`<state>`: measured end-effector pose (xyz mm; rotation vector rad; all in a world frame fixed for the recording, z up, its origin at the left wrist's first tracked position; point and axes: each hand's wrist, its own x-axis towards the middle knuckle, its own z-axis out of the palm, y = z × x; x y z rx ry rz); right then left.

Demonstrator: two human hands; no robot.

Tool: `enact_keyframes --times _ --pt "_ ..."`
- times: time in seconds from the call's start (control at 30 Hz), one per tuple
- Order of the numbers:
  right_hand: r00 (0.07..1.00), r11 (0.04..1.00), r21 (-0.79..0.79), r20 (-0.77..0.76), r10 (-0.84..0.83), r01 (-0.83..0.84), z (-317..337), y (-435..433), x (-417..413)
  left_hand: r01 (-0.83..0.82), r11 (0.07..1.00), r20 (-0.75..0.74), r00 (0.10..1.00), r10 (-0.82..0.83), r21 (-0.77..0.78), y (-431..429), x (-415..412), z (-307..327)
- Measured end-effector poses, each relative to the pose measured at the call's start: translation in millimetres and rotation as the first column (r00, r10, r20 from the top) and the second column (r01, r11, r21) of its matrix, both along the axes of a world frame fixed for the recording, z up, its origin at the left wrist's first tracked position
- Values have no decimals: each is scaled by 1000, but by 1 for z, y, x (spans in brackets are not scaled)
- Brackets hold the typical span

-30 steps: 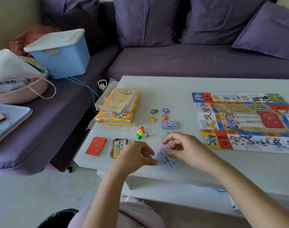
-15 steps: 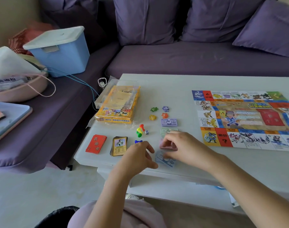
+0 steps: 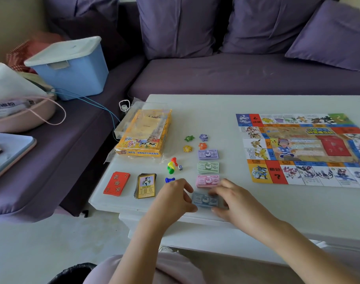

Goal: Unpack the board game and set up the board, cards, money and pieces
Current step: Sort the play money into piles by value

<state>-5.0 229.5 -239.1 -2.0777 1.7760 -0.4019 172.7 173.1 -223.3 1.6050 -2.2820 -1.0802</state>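
The game board [image 3: 297, 148] lies unfolded on the right of the white table [image 3: 216, 111]. Money stacks sit in a column: purple [image 3: 208, 154], green [image 3: 208, 167], pink [image 3: 207, 180], and blue [image 3: 204, 199] nearest the front edge. My left hand [image 3: 173, 199] pinches the blue stack's left end. My right hand [image 3: 234, 201] pinches its right end, fingers on top and thumb below. A red card stack [image 3: 116, 183] and a picture card deck [image 3: 145, 185] lie to the left. Coloured pawns [image 3: 172, 165], a die [image 3: 180, 167], a blue pawn [image 3: 169, 179] and star tokens [image 3: 195, 143] sit between.
The yellow game box [image 3: 144, 134] lies on a plastic bag at the table's left edge. A purple sofa [image 3: 236, 74] runs behind and left, carrying a blue lidded bin [image 3: 72, 68], a pink bag [image 3: 21, 115] and a tablet [image 3: 9, 152].
My right hand has come off the pink stack, which now lies uncovered on the table. Both hands have closed in on the blue stack near the front edge.
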Motion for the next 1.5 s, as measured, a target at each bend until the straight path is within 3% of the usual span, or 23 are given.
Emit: enact_keyframes --times 0.4,0.57,0.73,0.87,1.13,1.5 --pt "990 998 -57 142 19 -11 1 -2 -10 -5 1000 -44 999 5 3 0 -4 -1" --pt "983 988 -119 169 -77 98 17 -21 -31 -101 984 -86 992 89 -149 -10 -2 4" --pt "994 992 -122 104 -22 35 27 -63 -43 -149 957 -160 981 111 -250 -19 -22 3" --pt "993 993 -14 -5 120 -120 31 -97 -38 -191 965 -172 972 161 -181 -30 -34 -2" --pt "952 969 82 -184 244 -233 23 -116 -36 -214 973 -155 968 199 -82 -41 -41 -6" --pt "966 969 89 -95 240 -231 20 -118 -34 -228 970 -236 941 242 86 -45 -48 4"
